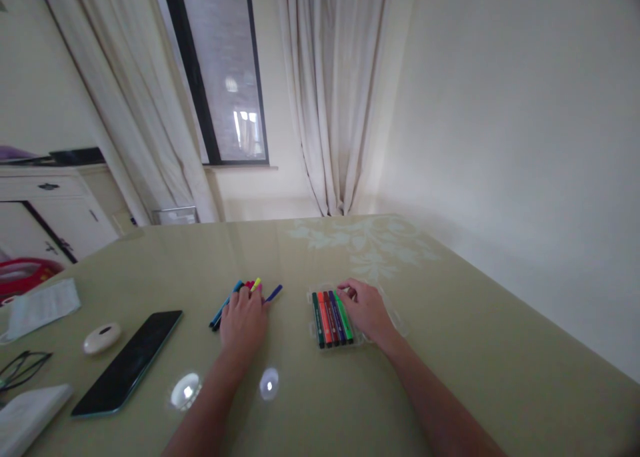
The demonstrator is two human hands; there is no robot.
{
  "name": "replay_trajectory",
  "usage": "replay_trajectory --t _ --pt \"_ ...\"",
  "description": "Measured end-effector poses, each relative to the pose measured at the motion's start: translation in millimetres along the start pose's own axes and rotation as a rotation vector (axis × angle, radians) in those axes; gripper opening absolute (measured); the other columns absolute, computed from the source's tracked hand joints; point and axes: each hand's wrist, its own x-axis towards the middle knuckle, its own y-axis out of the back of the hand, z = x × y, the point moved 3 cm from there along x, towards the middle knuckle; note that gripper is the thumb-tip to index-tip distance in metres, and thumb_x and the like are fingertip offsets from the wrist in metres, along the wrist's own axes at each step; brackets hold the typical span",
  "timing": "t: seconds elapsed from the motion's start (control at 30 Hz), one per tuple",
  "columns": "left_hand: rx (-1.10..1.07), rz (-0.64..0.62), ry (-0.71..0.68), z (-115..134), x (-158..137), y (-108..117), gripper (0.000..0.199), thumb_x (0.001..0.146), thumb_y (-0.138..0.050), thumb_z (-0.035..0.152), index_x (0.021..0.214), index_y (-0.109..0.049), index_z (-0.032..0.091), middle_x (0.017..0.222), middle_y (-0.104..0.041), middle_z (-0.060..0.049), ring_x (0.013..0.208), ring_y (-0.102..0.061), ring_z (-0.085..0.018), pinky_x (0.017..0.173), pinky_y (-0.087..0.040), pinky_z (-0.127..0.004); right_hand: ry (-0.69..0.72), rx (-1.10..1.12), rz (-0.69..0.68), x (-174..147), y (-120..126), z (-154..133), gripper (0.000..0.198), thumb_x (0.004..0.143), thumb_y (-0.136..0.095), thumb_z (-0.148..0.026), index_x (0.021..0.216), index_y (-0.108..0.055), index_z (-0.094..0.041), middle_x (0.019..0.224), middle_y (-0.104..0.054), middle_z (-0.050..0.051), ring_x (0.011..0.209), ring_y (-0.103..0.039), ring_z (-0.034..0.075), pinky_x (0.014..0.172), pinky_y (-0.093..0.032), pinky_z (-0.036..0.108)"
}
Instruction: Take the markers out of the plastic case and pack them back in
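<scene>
My left hand (245,320) lies over a loose pile of markers, its fingers bent down together among them. A blue marker (225,305), a yellow marker (256,284) and a dark blue marker (275,292) stick out around it; what its fingertips grip is hidden. To the right, a clear plastic case (313,330) holds several markers side by side, including a dark green marker (319,320) and an orange marker (325,318). At the row's right end, my right hand (367,308) has its thumb and fingers closed at the top of a bright green marker (345,324).
On the left of the glossy table (320,404) lie a dark phone (130,362), a white oval case (102,338), a face mask (44,304), glasses (25,370) and a white box (33,417). A wall (525,177) borders the right side.
</scene>
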Motion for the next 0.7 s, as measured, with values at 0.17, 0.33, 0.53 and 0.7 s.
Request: replay_trajectory --t 0.17,0.33,0.53,0.7 --pt "-0.672 -0.109 -0.105 45.3 -9.8 -1.8 0.037 0.104 -0.032 0.041 0.097 -0.062 0.02 0.081 -0.068 -0.004 0.076 -0.064 -0.022 0.07 -0.046 -0.033 0.109 0.359 -0.11 -4.3 -6.7 -16.7 0.024 0.093 -0.059 -0.036 0.088 -0.076 -0.019 0.08 -0.073 0.003 0.072 -0.062 0.017 0.066 -0.044 0.027" --pt "-0.953 -0.173 -0.202 77.2 -29.1 3.6 0.045 0.103 -0.033 0.051 0.082 -0.061 0.022 0.069 -0.064 -0.001 0.063 -0.059 -0.019 0.064 -0.044 -0.029 0.025 0.747 -0.268 -7.7 -23.0 -23.1 0.034 0.091 -0.064 -0.051 0.081 -0.069 -0.018 0.064 -0.059 -0.003 0.056 -0.049 0.012 0.053 -0.037 0.024" --pt "-1.075 -0.235 -0.24 79.6 -35.2 7.6 0.035 0.099 -0.05 0.048 0.116 -0.065 0.02 0.091 -0.076 -0.004 0.072 -0.066 -0.018 0.068 -0.049 -0.028 -0.073 0.906 -0.135 -3.7 -15.4 -19.4 0.044 0.081 -0.074 -0.061 0.08 -0.066 -0.017 0.063 -0.06 -0.003 0.054 -0.049 0.011 0.053 -0.036 0.024" --pt "-1.027 -0.251 -0.259 81.5 -37.0 6.6 0.039 0.103 -0.042 0.048 0.11 -0.068 0.02 0.081 -0.074 -0.003 0.068 -0.065 -0.019 0.067 -0.049 -0.029 -0.097 0.942 -0.162 -6.1 -9.8 -24.9 0.043 0.076 -0.08 -0.058 0.085 -0.071 -0.017 0.073 -0.067 0.001 0.065 -0.059 0.014 0.06 -0.042 0.025"
